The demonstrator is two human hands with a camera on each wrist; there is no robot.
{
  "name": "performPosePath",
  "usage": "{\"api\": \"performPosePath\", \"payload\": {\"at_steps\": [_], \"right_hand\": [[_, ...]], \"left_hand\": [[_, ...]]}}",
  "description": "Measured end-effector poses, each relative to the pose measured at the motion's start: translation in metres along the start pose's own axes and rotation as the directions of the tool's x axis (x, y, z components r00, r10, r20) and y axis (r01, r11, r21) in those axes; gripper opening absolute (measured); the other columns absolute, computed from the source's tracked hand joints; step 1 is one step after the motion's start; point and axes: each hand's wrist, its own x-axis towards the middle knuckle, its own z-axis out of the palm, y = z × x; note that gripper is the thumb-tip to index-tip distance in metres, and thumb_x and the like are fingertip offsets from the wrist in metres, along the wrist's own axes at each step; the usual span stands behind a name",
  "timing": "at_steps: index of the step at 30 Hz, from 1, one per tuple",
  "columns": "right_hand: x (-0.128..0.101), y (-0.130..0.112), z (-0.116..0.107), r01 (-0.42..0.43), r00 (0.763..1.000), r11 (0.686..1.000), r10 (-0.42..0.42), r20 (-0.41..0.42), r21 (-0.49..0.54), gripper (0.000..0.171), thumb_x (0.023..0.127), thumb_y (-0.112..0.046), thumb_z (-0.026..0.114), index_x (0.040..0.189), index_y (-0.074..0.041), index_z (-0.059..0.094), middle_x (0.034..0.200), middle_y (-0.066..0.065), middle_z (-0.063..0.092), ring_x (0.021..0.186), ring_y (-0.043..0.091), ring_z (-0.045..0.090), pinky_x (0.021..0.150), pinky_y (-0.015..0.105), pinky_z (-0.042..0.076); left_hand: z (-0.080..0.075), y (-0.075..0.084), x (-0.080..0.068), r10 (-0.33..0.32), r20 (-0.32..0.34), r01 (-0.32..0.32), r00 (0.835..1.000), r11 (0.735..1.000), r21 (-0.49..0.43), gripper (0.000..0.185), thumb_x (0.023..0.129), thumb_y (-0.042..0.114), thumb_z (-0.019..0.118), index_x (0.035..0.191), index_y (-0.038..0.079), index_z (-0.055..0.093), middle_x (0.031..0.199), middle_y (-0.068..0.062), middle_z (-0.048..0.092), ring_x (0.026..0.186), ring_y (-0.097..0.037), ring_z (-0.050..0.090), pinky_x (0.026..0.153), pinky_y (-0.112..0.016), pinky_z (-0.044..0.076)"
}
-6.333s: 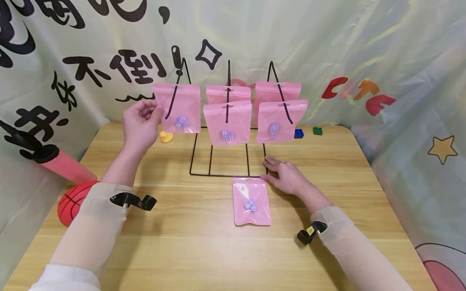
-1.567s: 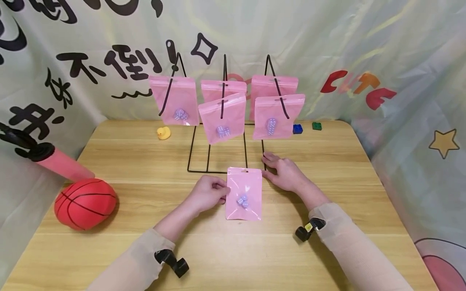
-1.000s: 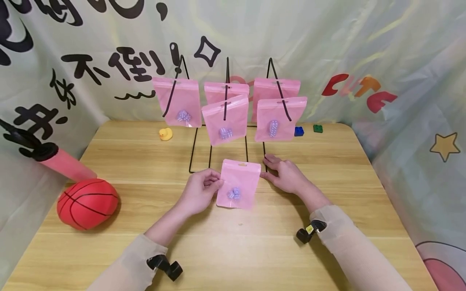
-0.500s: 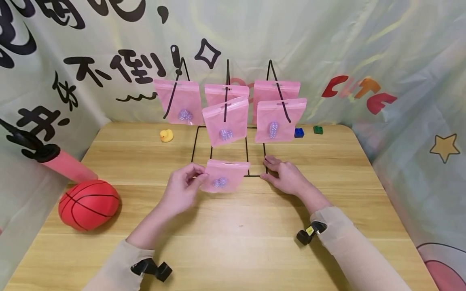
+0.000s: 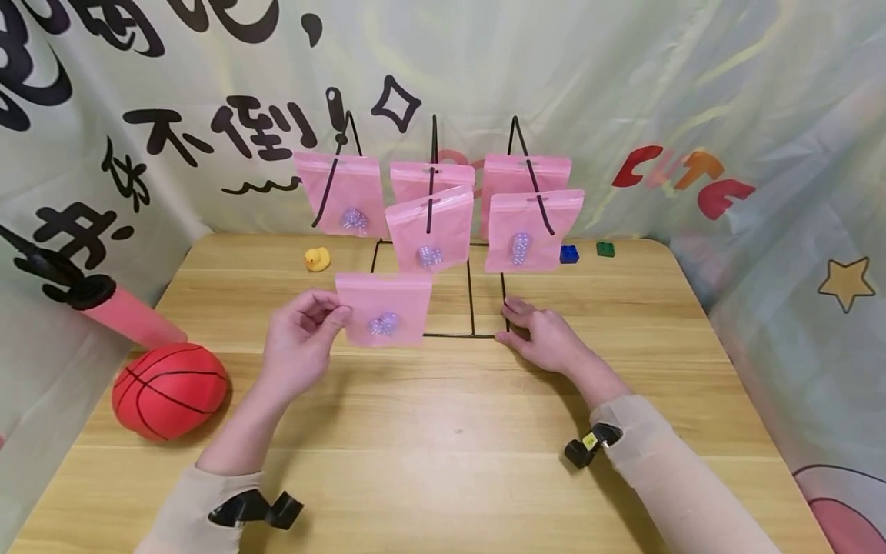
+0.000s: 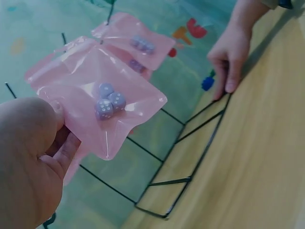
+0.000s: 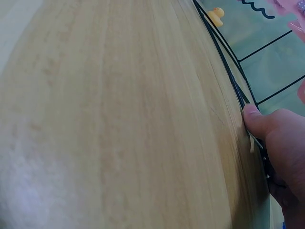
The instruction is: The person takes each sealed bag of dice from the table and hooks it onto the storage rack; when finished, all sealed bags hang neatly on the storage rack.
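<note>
Dice, three pale purple ones, sit at the bottom of the pink pouch (image 5: 384,308) that the left hand (image 5: 299,348) pinches by its left edge, lifted off the wooden table (image 5: 429,454) in front of the black wire display rack (image 5: 434,231). The left wrist view catches what the head view cannot: the white pips on the dice (image 6: 109,101) and the thumb (image 6: 28,119) pressed over the pouch's corner with the fingers curled beneath. No print or label shows on the pouch.

The right hand (image 5: 543,335) lies flat on the table at the rack's front right corner, fingers straight; the right wrist view shows its thumb (image 7: 255,119) set against the base wire (image 7: 228,71), a detail lost from above. Five more pink pouches (image 5: 533,231) hang on the rack's hooks, each with dice inside.

The backdrop (image 5: 173,92) behind carries large black Chinese brush lettering, "不倒" readable with an exclamation mark, and on the right the coloured word "CUTE" (image 5: 681,181). A yellow rubber duck (image 5: 317,259), a blue brick (image 5: 569,254) and a green brick (image 5: 605,248) stand at the far edge; a red ball (image 5: 169,390) lies at the left.
</note>
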Motion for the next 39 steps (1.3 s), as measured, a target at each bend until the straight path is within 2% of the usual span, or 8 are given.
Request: {"api": "performPosePath", "payload": {"at_steps": [3, 9, 15, 19, 24, 27, 35, 39], "right_hand": [[0.000, -0.001, 0.000, -0.004, 1.000, 1.000, 0.004, 0.005, 0.001, 0.065, 0.104, -0.042, 0.070, 0.149, 0.002, 0.055, 0.160, 0.019, 0.046, 0.148, 0.038, 0.042, 0.120, 0.053, 0.039], [0.000, 0.000, 0.000, -0.005, 1.000, 1.000, 0.005, 0.004, 0.001, 0.065, 0.104, -0.041, 0.070, 0.149, 0.002, 0.055, 0.160, 0.019, 0.046, 0.148, 0.038, 0.041, 0.121, 0.054, 0.038], [0.000, 0.000, 0.000, -0.006, 1.000, 1.000, 0.006, 0.001, 0.004, 0.064, 0.104, -0.041, 0.070, 0.149, 0.002, 0.055, 0.159, 0.019, 0.046, 0.148, 0.038, 0.041, 0.121, 0.053, 0.038], [0.000, 0.001, 0.000, -0.002, 1.000, 1.000, 0.002, -0.003, 0.003, 0.064, 0.104, -0.040, 0.070, 0.149, 0.003, 0.055, 0.159, 0.020, 0.047, 0.148, 0.039, 0.042, 0.120, 0.054, 0.038], [0.000, 0.002, 0.001, 0.004, 1.000, 1.000, -0.004, -0.008, 0.001, 0.064, 0.104, -0.040, 0.070, 0.149, 0.003, 0.055, 0.159, 0.020, 0.047, 0.148, 0.039, 0.042, 0.120, 0.054, 0.038], [0.000, 0.002, 0.001, 0.000, 1.000, 1.000, 0.000, -0.005, 0.001, 0.064, 0.104, -0.041, 0.070, 0.149, 0.002, 0.055, 0.160, 0.019, 0.046, 0.148, 0.038, 0.042, 0.120, 0.053, 0.038], [-0.001, 0.000, 0.001, 0.001, 1.000, 1.000, -0.001, -0.009, 0.004, 0.064, 0.104, -0.041, 0.070, 0.148, 0.002, 0.056, 0.159, 0.019, 0.047, 0.147, 0.038, 0.043, 0.120, 0.053, 0.040], [0.000, 0.000, 0.001, -0.007, 1.000, 1.000, 0.007, -0.005, 0.007, 0.064, 0.104, -0.042, 0.070, 0.149, 0.002, 0.056, 0.160, 0.018, 0.046, 0.148, 0.037, 0.042, 0.120, 0.052, 0.039]], "left_hand": [[-0.008, 0.005, 0.003, 0.017, -0.049, -0.017, 0.999, 1.000, -0.002, 0.004, 0.099, -0.009, 0.069, 0.100, -0.012, 0.068, 0.086, -0.007, 0.072, 0.076, -0.014, 0.067, 0.066, -0.019, 0.057], [-0.024, 0.013, 0.013, 0.019, -0.157, -0.039, 0.987, 0.991, -0.126, 0.005, 0.095, -0.018, 0.067, 0.100, -0.019, 0.065, 0.085, -0.003, 0.072, 0.076, -0.011, 0.069, 0.072, -0.021, 0.061], [-0.037, 0.023, 0.022, 0.001, -0.235, -0.043, 0.972, 0.983, -0.176, 0.013, 0.094, -0.020, 0.067, 0.097, -0.007, 0.070, 0.085, -0.006, 0.072, 0.075, -0.012, 0.069, 0.073, -0.021, 0.062], [-0.040, 0.025, 0.026, -0.016, -0.247, -0.025, 0.969, 0.986, -0.163, 0.013, 0.095, -0.016, 0.068, 0.097, -0.003, 0.072, 0.085, -0.006, 0.071, 0.075, -0.013, 0.069, 0.073, -0.020, 0.062], [-0.042, 0.024, 0.031, -0.052, -0.251, 0.017, 0.967, 0.990, -0.139, 0.004, 0.097, -0.012, 0.068, 0.100, -0.010, 0.070, 0.085, -0.007, 0.070, 0.076, -0.014, 0.069, 0.073, -0.021, 0.062], [-0.043, 0.021, 0.033, -0.078, -0.251, 0.042, 0.965, 0.988, -0.147, 0.005, 0.097, -0.011, 0.069, 0.102, -0.012, 0.068, 0.085, -0.008, 0.070, 0.076, -0.014, 0.069, 0.074, -0.021, 0.062], [-0.046, 0.014, 0.043, -0.147, -0.230, 0.110, 0.962, 0.980, -0.166, 0.006, 0.099, -0.006, 0.069, 0.101, -0.001, 0.071, 0.090, -0.009, 0.070, 0.081, -0.016, 0.069, 0.076, -0.020, 0.062], [-0.045, 0.012, 0.049, -0.153, -0.216, 0.112, 0.964, 0.975, -0.191, 0.007, 0.099, -0.006, 0.069, 0.102, 0.000, 0.071, 0.092, -0.009, 0.070, 0.082, -0.017, 0.069, 0.078, -0.022, 0.062]]}}
